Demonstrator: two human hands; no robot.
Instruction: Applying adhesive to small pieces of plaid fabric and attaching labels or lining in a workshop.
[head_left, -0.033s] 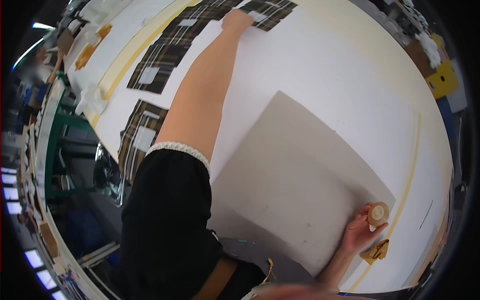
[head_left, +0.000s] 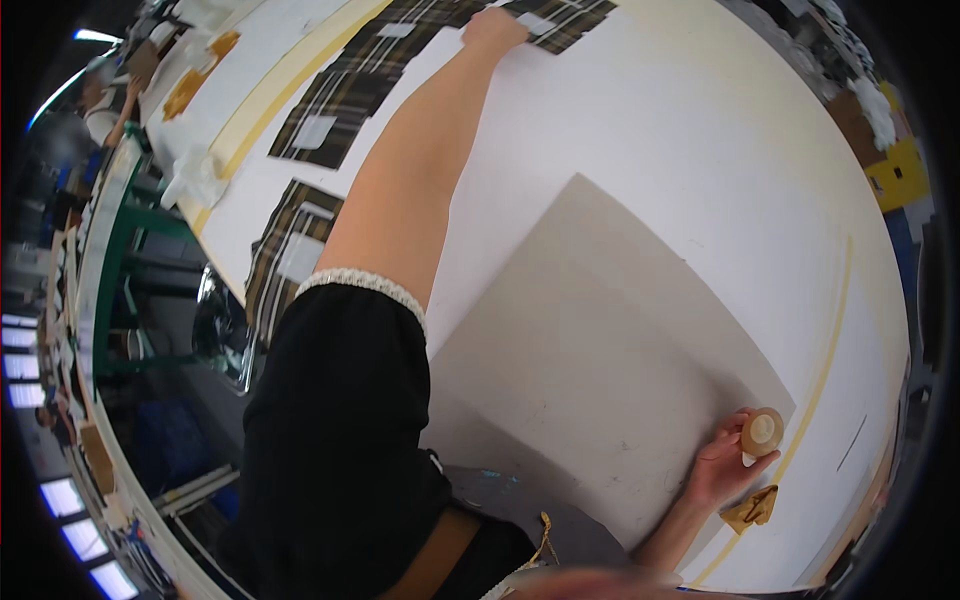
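Observation:
My left hand (head_left: 495, 33) is stretched to the far edge of the table, its fingers curled against the near left side of a plaid fabric piece (head_left: 570, 28) that bears a white patch. The fingertips are hidden, so what they pinch does not show. More dark plaid pieces (head_left: 345, 95) with white patches lie in a row to the left of this hand. At the lower right, my right hand (head_left: 722, 468) wraps round a round tan object with a pale centre (head_left: 763, 432), seen from above, over the corner of a grey sheet (head_left: 580, 330).
Beside my right wrist lies a crumpled brown scrap (head_left: 752, 508). Yellow strips (head_left: 822, 370) run along the white tabletop (head_left: 650, 120). A plaid stack (head_left: 290, 245) and a crumpled clear bag (head_left: 195, 180) sit at the left edge. Another person (head_left: 108, 105) stands at the far left.
The whole view has shifted slightly, so the table and both hands sit a little further right. Each hand keeps its place and hold.

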